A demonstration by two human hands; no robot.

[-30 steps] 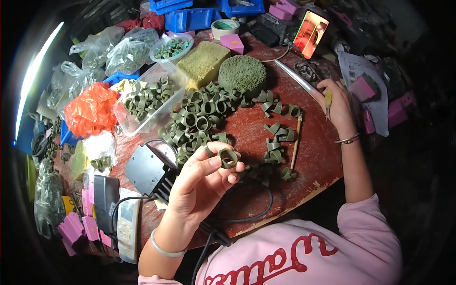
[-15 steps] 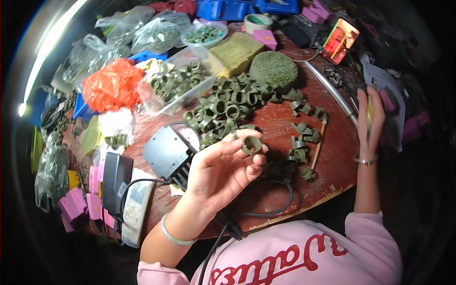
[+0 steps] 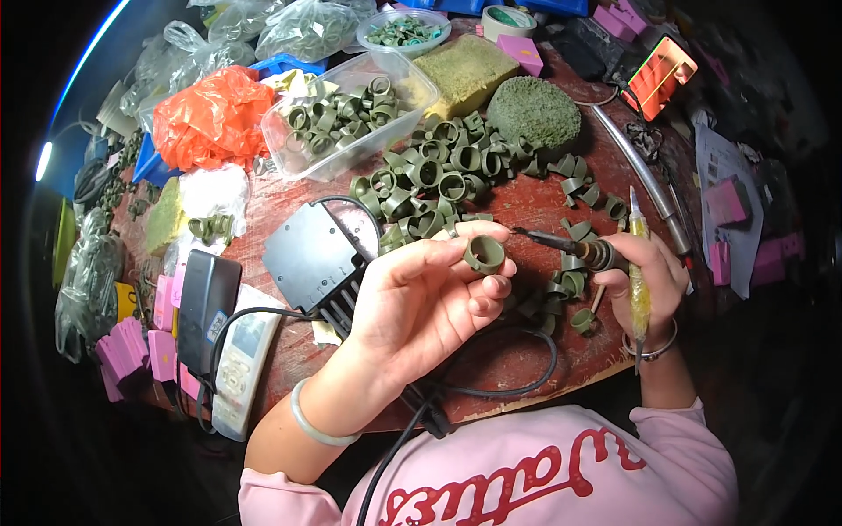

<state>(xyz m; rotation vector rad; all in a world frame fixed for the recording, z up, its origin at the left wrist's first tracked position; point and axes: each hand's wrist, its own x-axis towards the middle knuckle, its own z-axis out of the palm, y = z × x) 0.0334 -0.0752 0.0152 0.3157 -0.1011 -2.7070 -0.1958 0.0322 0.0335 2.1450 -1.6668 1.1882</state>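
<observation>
Scuffed red wooden table (image 3: 596, 352), crowded. Heaped curled olive-green rings (image 3: 430, 172) beyond hands; more in clear rectangular plastic tub (image 3: 412, 83); pitted green round block (image 3: 533, 114) behind. Black cable (image 3: 491, 392) looped nearside. Left hand (image 3: 425, 285): grip pinching smooth olive-green band (image 3: 483, 263) above table. Right hand (image 3: 653, 276): grip closed round dark slender-tipped tool (image 3: 597, 255), plus yellow-wrapped pointed tool (image 3: 642, 294).

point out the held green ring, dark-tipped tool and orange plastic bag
Held green ring (image 3: 485, 254): head view, its inner wall
Dark-tipped tool (image 3: 560, 242): head view, its dark shaft
Orange plastic bag (image 3: 213, 120): head view, its crumpled middle
</observation>
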